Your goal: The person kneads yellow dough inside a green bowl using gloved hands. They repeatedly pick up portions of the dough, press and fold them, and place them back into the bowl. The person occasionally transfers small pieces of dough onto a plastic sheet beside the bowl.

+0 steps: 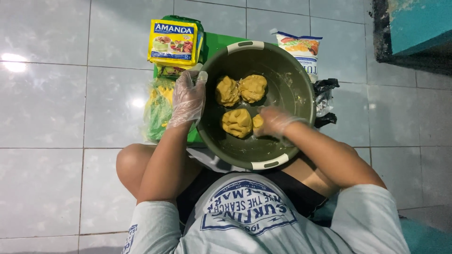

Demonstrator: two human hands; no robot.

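Yellow packet point(173, 42) beside basin point(301, 75)

Home setting, food prep done on the floor: glossy pale grey ceramic floor tiles point(56, 94), person sitting cross-legged, round olive-green plastic basin point(301, 89) with yellow dough lumps point(237, 122), yellow packet point(173, 42) and white flour-type bag point(301, 51) beside it, teal painted wall edge point(414, 23).
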